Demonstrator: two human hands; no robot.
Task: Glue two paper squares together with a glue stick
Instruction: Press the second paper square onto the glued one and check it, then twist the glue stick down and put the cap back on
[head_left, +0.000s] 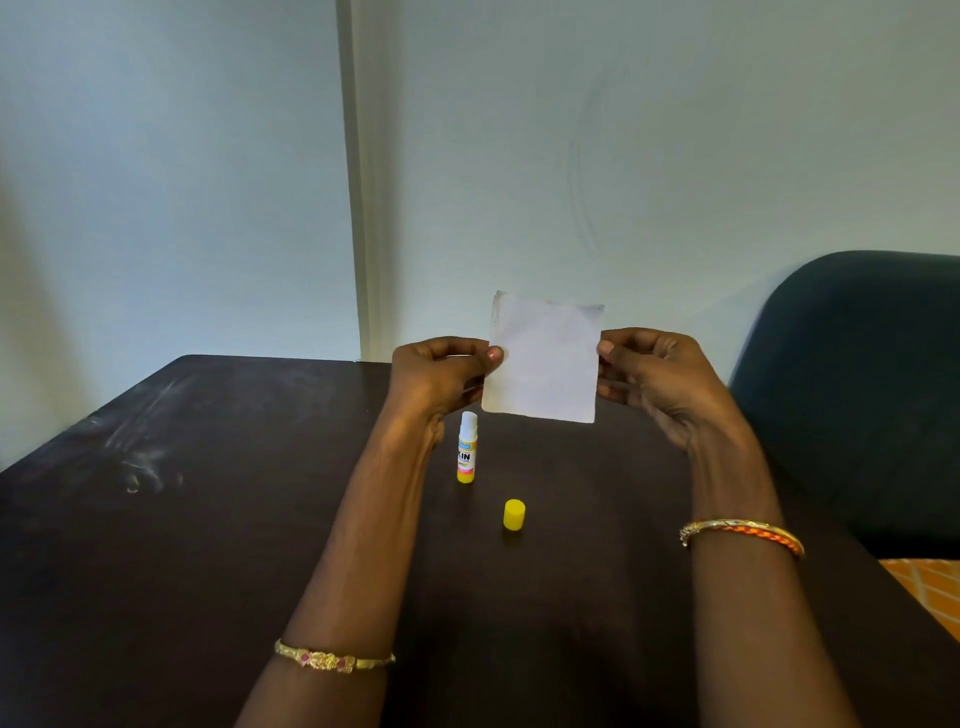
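Both hands hold the white paper (545, 358) up above the desk (208, 519), facing the camera. The left hand (441, 374) pinches its left edge with the thumb in front, and the right hand (654, 379) pinches the right edge in the same way. I see only one sheet; along the top edge a thin second border seems to show, so probably the two squares are already joined, but I cannot tell for sure.

The glue stick (467, 452) stands upright on the desk, just below the left hand, with its white glue tip exposed. Its yellow cap (514, 514) stands apart, nearer to the person. So I judge the gluing is done or almost done, and what is left is to press the paper flat and put the cap back.

The paper is thin, matte and a little uneven at the edges. The stick is a small plastic cylinder with a yellow base and a printed label. The desk is dark and smooth, with pale smears on the left.
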